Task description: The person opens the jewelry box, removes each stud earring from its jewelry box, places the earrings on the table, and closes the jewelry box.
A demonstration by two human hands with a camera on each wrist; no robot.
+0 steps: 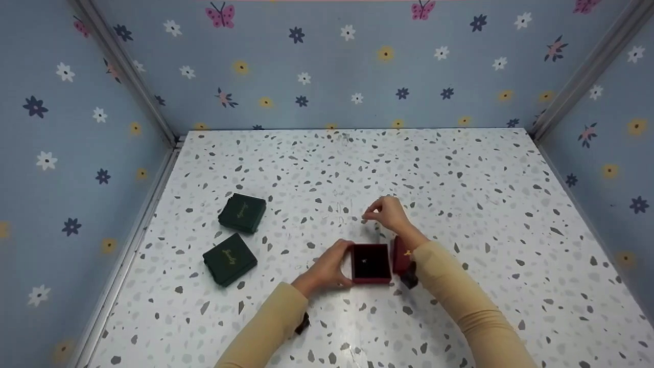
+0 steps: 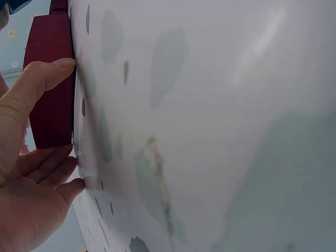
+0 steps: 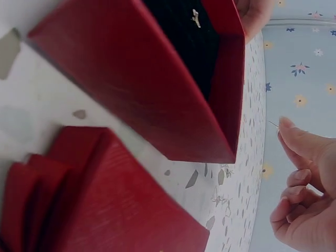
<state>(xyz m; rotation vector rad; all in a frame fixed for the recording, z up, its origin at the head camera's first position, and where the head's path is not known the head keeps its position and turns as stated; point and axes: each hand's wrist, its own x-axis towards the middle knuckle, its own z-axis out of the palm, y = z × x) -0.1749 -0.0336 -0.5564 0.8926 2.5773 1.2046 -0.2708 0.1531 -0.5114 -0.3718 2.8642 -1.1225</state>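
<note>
A red jewelry box [image 1: 372,281] with a black lining stands uncovered on the speckled table. My left hand [image 1: 329,267] holds its left side, thumb at the near corner and fingers at the far one. A tiny earring [image 3: 196,18] sits on the lining. Above the table beyond the box, my right hand [image 1: 389,212] pinches a small earring with a thin pin [image 3: 274,125] between thumb and index finger; its exact shape is too small to tell. The red lid [image 1: 401,255] lies right of the box, partly covered by my right sleeve.
Two dark green jewelry boxes [image 1: 242,212] with gold lettering lie at the left, the nearer green box [image 1: 230,259] turned at an angle. Several tiny metallic pieces [image 3: 221,199] lie on the table beyond the red box. Flower-patterned walls [image 1: 327,66] border the table.
</note>
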